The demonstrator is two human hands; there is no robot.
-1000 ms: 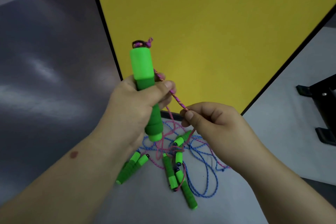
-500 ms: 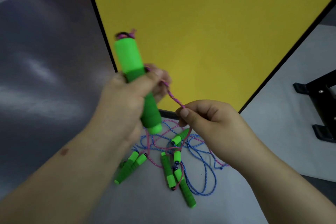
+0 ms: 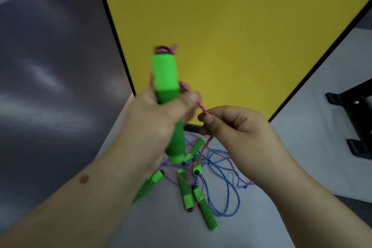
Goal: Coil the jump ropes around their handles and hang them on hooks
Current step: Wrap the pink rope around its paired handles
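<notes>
My left hand (image 3: 155, 119) grips a green jump rope handle (image 3: 166, 78) held upright, its top end showing a pink knot. A pink rope (image 3: 202, 107) runs from under my left thumb to my right hand (image 3: 233, 127), which pinches it just right of the handle. The handle and left hand are blurred. Below, on the grey surface, lies a tangle of pink and blue ropes (image 3: 223, 169) with several more green handles (image 3: 205, 209).
A yellow panel (image 3: 221, 26) with a black edge stands behind the hands. A dark glossy surface (image 3: 50, 86) fills the left side. A black metal stand (image 3: 354, 125) sits at the right on the grey surface (image 3: 314, 137).
My left hand has swung the handle from tilted left back to near upright. My right hand keeps its pinch on the pink rope and now sits closer to the left hand.
</notes>
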